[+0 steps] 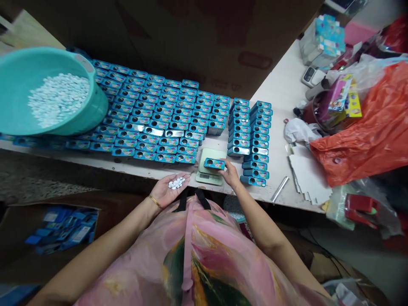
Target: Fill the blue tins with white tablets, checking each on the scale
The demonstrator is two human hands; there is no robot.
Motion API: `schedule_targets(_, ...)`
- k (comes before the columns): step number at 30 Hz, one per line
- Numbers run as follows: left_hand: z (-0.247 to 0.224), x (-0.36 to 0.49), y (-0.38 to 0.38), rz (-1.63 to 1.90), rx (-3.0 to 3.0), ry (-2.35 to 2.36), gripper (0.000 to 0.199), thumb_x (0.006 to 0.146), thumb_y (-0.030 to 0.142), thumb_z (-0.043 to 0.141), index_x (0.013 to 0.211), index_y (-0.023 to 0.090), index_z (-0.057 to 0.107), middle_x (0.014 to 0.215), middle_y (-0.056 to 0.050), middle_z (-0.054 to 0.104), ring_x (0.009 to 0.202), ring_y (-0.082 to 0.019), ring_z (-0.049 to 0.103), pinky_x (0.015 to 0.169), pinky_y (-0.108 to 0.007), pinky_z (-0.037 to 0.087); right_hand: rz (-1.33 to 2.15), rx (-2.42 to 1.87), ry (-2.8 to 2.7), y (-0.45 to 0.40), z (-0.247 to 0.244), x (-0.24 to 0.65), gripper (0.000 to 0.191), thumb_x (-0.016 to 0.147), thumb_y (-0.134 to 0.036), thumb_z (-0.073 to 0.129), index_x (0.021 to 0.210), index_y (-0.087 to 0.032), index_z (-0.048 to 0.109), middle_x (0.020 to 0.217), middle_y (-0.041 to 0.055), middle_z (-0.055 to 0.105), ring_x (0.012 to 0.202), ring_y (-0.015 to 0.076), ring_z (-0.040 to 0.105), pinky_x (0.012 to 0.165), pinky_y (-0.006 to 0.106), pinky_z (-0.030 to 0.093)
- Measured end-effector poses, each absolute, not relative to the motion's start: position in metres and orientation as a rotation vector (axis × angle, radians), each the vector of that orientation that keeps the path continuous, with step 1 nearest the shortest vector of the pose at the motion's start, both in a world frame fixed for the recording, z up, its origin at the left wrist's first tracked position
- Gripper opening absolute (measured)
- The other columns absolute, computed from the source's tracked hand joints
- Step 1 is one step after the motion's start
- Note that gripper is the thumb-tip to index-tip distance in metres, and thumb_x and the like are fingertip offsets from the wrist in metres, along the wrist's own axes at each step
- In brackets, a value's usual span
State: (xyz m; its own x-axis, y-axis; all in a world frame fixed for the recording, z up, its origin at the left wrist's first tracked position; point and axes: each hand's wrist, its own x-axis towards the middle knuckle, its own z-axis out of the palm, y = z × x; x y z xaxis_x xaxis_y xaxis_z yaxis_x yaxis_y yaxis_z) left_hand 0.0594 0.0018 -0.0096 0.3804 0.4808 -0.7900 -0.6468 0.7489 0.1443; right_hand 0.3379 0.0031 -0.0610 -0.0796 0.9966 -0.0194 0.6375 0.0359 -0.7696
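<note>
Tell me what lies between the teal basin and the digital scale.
The head view shows rows of blue tins filling that stretch from the teal basin to the digital scale.

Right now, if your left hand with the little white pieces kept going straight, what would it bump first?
Probably the digital scale, just past the fingertips of the left hand. Depth is hard to judge here, so the hand might pass just above it.

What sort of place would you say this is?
It looks like a small hand-packing workshop: rows of blue tins cover the bench, a teal basin holds white tablets, and a digital scale sits among them.
</note>
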Motion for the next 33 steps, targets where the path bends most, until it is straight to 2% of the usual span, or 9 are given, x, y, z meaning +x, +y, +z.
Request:
schedule_targets(3,-0.012,0.074,0.014,0.716,-0.205,0.915,0.030,0.079,0.015,0.044,0.102,0.000,0.057,0.094,-0.020,0.065,0.095,-0.025,0.060,0.083,-0.035,0.048,0.706,-1.566,-1.928,0.007,-0.026,0.321,0.037,0.080,-0.022,0.047,0.117,-0.019,0.048,0.107,0.0068,0.057,0.099,0.0189,0.051,0.085,0.033,0.042)
schedule_targets(8,-0.009,0.108,0.041,0.763,-0.157,0.750,0.031,0.083,0.023,0.040,0.098,0.005,0.059,0.083,-0.013,0.067,0.078,-0.019,0.063,0.078,-0.031,0.048,0.215,-1.286,-2.474,0.004,0.048,0.282,0.040,0.083,-0.018,0.044,0.123,-0.026,0.044,0.116,0.0061,0.052,0.110,0.0236,0.041,0.095,0.042,0.029)
schedule_targets(13,0.003,0.128,0.060,0.660,-0.186,0.794,0.032,0.084,0.028,0.038,0.079,0.006,0.062,0.061,-0.008,0.063,0.058,-0.014,0.060,0.068,-0.024,0.046,-0.247,-1.015,-2.683,0.008,0.063,0.259,0.033,0.085,-0.016,0.041,0.116,-0.016,0.049,0.112,0.0090,0.053,0.106,0.0236,0.042,0.092,0.040,0.030)
schedule_targets(16,0.008,0.132,0.064,0.664,-0.186,0.824,0.034,0.085,0.027,0.037,0.071,0.008,0.062,0.053,-0.006,0.060,0.054,-0.014,0.057,0.068,-0.024,0.043,-0.368,-0.940,-2.723,0.011,0.061,0.259,0.031,0.084,-0.014,0.039,0.112,-0.012,0.051,0.113,0.0098,0.052,0.105,0.0234,0.042,0.090,0.039,0.031)
schedule_targets(20,0.007,0.137,0.064,0.676,-0.184,0.885,0.035,0.085,0.026,0.036,0.070,0.009,0.062,0.054,-0.007,0.060,0.057,-0.015,0.057,0.071,-0.026,0.042,-0.409,-0.902,-2.763,0.014,0.062,0.264,0.028,0.084,-0.013,0.038,0.106,-0.012,0.055,0.112,0.0091,0.052,0.104,0.0227,0.042,0.088,0.037,0.033)
schedule_targets(23,0.002,0.140,0.065,0.690,-0.192,0.876,0.032,0.084,0.025,0.037,0.072,0.008,0.061,0.056,-0.008,0.061,0.060,-0.016,0.058,0.072,-0.026,0.043,-0.362,-0.920,-2.770,0.016,0.064,0.269,0.030,0.084,-0.013,0.039,0.109,-0.013,0.054,0.113,0.0080,0.052,0.104,0.0227,0.041,0.087,0.036,0.032)
schedule_targets(29,-0.012,0.145,0.072,0.756,-0.193,0.756,0.021,0.078,0.019,0.044,0.085,0.008,0.061,0.071,-0.009,0.066,0.065,-0.016,0.062,0.068,-0.026,0.048,-0.055,-1.238,-2.548,0.019,0.066,0.285,0.036,0.085,-0.015,0.044,0.118,-0.030,0.049,0.115,0.0025,0.053,0.108,0.0231,0.038,0.090,0.041,0.026)
schedule_targets(33,-0.017,0.149,0.075,0.775,-0.230,0.767,0.018,0.078,0.016,0.044,0.083,0.008,0.060,0.069,-0.009,0.066,0.062,-0.015,0.062,0.062,-0.025,0.050,0.123,-1.357,-2.355,0.018,0.062,0.295,0.038,0.082,-0.015,0.047,0.116,-0.032,0.050,0.112,0.0025,0.055,0.107,0.0229,0.040,0.092,0.041,0.026)
